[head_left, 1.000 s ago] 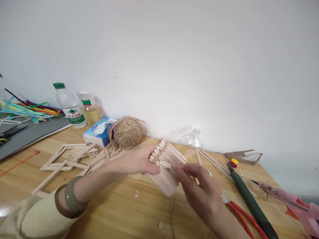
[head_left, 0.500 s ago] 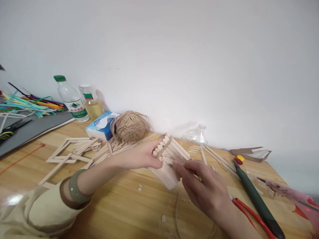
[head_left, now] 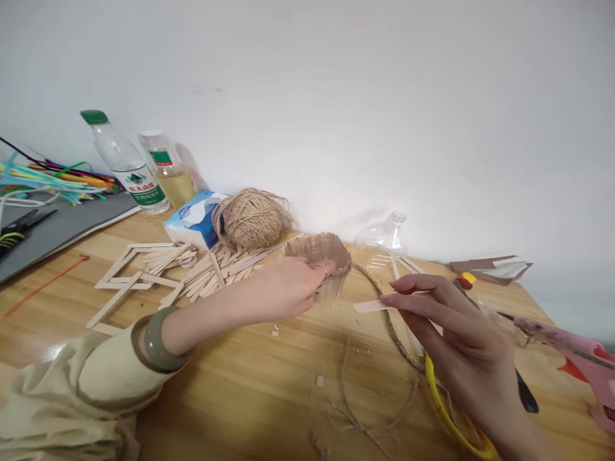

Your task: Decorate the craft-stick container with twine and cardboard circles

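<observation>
My left hand (head_left: 300,282) grips the near rim of a small cup made of craft sticks (head_left: 331,248), with its fingers reaching into the opening. The cup's mouth faces up and towards me, and its brownish inside shows. Twine is wrapped around its outside. My right hand (head_left: 456,339) pinches a single craft stick (head_left: 369,307) between thumb and fingers, apart from the cup on the right. A braided twine cord (head_left: 394,330) runs from beside the cup towards a yellow ring-shaped piece (head_left: 444,410), partly hidden by my right hand.
Loose craft sticks (head_left: 199,278), a twine ball (head_left: 254,218), a tissue pack (head_left: 196,218) and two bottles stand on the left. A pink glue gun (head_left: 567,346) lies on the right. A clear plastic bottle piece (head_left: 387,234) rests by the wall.
The cup has turned from lying tilted, stick side showing, to mouth up. My right hand has drawn away to the right with a craft stick. The braided cord and yellow ring now show.
</observation>
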Motion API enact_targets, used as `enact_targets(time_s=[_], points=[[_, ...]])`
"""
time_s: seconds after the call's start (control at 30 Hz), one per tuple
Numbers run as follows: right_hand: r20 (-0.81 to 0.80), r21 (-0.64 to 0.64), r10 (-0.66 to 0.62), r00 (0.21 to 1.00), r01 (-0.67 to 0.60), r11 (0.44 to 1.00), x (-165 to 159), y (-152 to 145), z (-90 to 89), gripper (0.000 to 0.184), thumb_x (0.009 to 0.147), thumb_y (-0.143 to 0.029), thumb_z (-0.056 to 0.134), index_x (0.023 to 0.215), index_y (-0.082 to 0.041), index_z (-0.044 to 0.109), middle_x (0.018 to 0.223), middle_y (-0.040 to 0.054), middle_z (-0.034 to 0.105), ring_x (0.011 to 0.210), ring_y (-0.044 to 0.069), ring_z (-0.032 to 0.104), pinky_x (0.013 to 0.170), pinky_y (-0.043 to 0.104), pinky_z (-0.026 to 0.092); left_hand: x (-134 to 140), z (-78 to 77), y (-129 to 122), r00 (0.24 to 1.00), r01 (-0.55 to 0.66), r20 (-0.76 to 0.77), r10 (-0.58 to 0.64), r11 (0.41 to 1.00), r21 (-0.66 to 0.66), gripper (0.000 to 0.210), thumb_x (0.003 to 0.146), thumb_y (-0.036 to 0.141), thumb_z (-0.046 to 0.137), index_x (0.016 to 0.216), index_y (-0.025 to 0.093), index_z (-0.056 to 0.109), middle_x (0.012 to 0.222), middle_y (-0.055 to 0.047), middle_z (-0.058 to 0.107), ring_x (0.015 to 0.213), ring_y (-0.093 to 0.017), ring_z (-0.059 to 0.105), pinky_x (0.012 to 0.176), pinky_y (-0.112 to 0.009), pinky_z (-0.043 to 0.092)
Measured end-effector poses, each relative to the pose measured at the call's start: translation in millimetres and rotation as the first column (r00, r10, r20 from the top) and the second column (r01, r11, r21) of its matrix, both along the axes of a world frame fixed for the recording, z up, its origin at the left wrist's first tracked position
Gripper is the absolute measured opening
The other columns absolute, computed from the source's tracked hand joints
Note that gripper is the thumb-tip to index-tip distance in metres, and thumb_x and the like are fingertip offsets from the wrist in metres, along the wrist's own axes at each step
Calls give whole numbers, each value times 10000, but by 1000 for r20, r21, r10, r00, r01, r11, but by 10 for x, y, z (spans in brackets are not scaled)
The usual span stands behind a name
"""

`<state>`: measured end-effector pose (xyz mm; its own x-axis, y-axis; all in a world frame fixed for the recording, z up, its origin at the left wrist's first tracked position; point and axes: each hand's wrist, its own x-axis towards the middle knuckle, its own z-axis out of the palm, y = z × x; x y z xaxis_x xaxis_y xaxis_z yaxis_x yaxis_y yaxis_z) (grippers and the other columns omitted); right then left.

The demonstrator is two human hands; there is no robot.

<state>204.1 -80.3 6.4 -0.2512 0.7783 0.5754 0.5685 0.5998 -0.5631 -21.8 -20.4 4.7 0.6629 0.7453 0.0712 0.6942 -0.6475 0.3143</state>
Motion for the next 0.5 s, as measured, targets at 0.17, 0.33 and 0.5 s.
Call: enact_targets(time_s=[0.17, 0.33, 0.5], points=[[31, -68, 63, 998, -60, 996, 29, -89, -11, 336, 860, -60, 486, 973, -325, 659, 937, 5, 550, 829, 135, 567, 614, 235, 463, 66, 69, -34, 972, 118, 206, -113, 993, -13, 422, 833, 142, 440, 1248, 133, 513, 1230, -150, 574, 1162, -274, 487, 987, -408, 334], [109, 27, 50, 993, -54, 998, -15, -106, 29, 370, 853, -29, 465, 1024, -304, 643, 930, 26, 551, 777, 133, 580, 560, 235, 462, 81, 240, -146, 862, 143, 496, 100, 892, -429, 285, 854, 303, 506, 1077, 178, 634, 1025, -47, 696, 948, -172, 622, 850, -284, 452], [245, 182, 42, 968, -89, 979, -144, -101, 101, 368, 852, -16, 447, 1003, -279, 654, 889, 36, 555, 727, 131, 581, 565, 261, 491, 139, 217, -215, 803, 187, 514, 303, 690, -699, 93, 742, 233, 639, 762, 171, 705, 723, -5, 712, 736, -145, 652, 722, -257, 484]])
